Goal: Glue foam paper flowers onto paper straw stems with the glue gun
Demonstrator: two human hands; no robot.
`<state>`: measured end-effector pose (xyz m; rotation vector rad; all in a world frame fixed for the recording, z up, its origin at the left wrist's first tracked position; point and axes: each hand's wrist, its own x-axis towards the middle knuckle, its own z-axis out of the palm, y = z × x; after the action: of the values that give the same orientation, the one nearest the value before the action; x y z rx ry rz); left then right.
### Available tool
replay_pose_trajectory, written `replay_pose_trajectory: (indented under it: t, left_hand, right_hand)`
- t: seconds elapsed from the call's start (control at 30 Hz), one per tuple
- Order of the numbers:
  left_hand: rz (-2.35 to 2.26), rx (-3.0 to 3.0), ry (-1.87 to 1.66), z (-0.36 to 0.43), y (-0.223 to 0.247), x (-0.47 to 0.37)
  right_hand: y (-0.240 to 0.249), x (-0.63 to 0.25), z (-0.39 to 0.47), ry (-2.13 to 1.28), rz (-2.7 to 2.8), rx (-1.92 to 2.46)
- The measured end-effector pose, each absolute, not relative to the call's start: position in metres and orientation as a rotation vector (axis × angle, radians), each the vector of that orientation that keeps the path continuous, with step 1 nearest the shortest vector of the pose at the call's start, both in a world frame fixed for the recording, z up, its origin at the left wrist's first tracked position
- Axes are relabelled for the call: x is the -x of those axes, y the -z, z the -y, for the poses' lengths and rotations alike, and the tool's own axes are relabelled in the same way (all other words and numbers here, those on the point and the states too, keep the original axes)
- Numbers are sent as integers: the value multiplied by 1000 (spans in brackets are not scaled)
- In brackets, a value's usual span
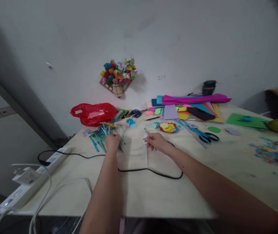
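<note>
While both arms reach out over the table, this is how things lie, told from the black cable in the middle.

Table: the pale table [139, 191] holds everything; the black cable [153, 171] curls across it.

Left hand: the left hand [112, 143] is just past the cable, on the near edge of the paper strips. Its fingers are curled shut around some of the strips.

Paper strips: the paper strips [99, 136], blue and green, lie in a messy pile past the cable, to its left side. Some stick up out of the left hand.

Right hand: the right hand [156, 141] is just past the cable too, close to the left hand but not touching it. Its fingertips pinch a small white bit.

Small white bit: the small white bit [145, 136] is at the tips of the right hand. It is too small to tell what it is.

Paper flowers: flat paper flowers [168, 127] lie a little farther from the cable than the right hand.

Scissors: the scissors [208, 136] lie to the right of the cable.

Red bag: the red bag [94, 113] sits far past the cable, by the wall.

Paper stack: the stack of coloured sheets [190, 105] sits far past the cable, on the right side.

Power strip: the white power strip [31, 180] lies left of the cable, at the table edge.
</note>
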<state>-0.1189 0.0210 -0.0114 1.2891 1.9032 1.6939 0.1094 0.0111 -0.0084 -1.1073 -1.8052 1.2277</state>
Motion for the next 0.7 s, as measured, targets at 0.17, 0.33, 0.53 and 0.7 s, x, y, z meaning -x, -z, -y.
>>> replay_pose_trajectory:
  t: [0.17, 0.33, 0.53, 0.7]
  left_hand:
    - [-2869, -1260, -963, -3, -14, 101]
    - [-2973, -1499, -880, -1, -15, 92]
    - [-2684, -2190, -682, -15, 8, 82]
    - [-2850, -1990, -619, -18, 14, 83]
  right_hand:
    - [8, -109, -12, -1220, 1796, 1100]
    - [9, -109, -12, -1214, 1801, 1105]
    - [11, -110, -14, -1223, 1785, 1099]
    - [13, -112, -15, -1216, 1797, 1102]
